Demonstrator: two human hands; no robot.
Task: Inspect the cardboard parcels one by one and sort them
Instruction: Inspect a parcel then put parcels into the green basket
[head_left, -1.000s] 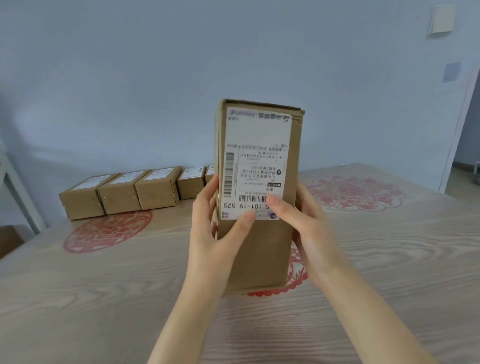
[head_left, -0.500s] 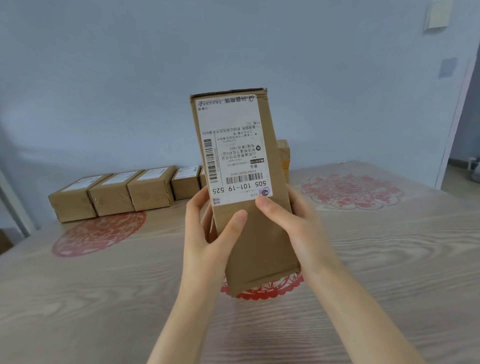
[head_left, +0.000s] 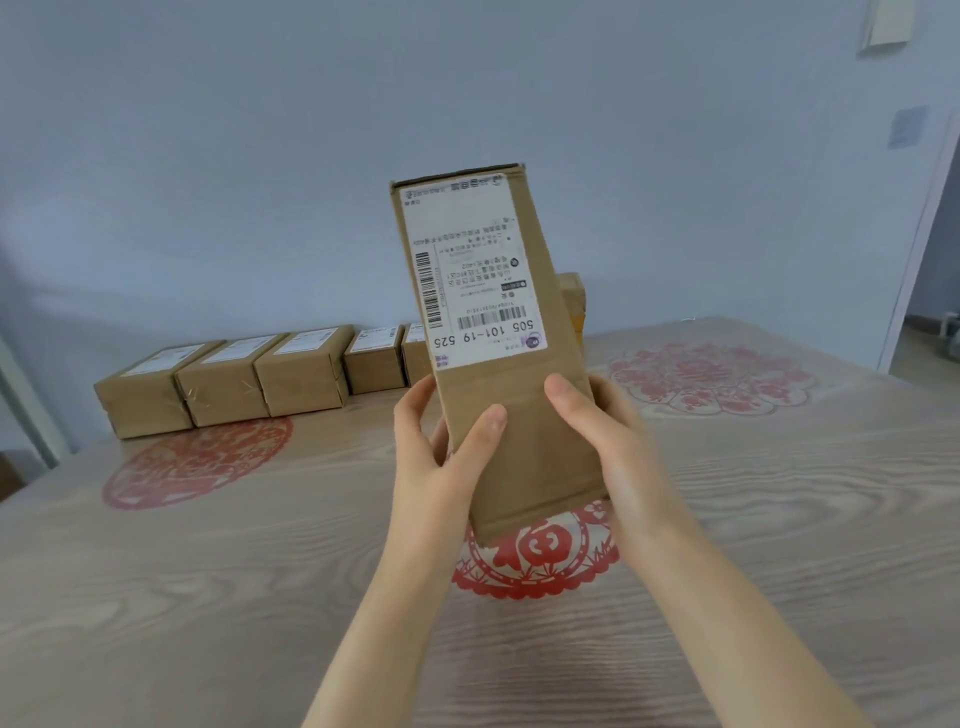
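Note:
I hold a tall brown cardboard parcel (head_left: 519, 426) upright above the table, its top leaning left. Its white shipping label (head_left: 470, 270) faces me upside down. My left hand (head_left: 441, 457) grips the parcel's lower left side, thumb across the front. My right hand (head_left: 602, 431) grips the lower right side, thumb on the front face. A row of several smaller labelled parcels (head_left: 296, 371) lies along the wall at the back left. Another parcel (head_left: 571, 306) shows partly behind the held one.
The wooden table (head_left: 208, 597) carries red paper-cut decorations: one at the left (head_left: 197, 462), one under my hands (head_left: 535, 561), one at the back right (head_left: 711, 376). A doorway (head_left: 935, 291) opens at the far right. The blue wall stands close behind the row.
The parcel has tilted so its top leans left, and both thumbs have slid down off the label onto bare cardboard. The view has shifted slightly.

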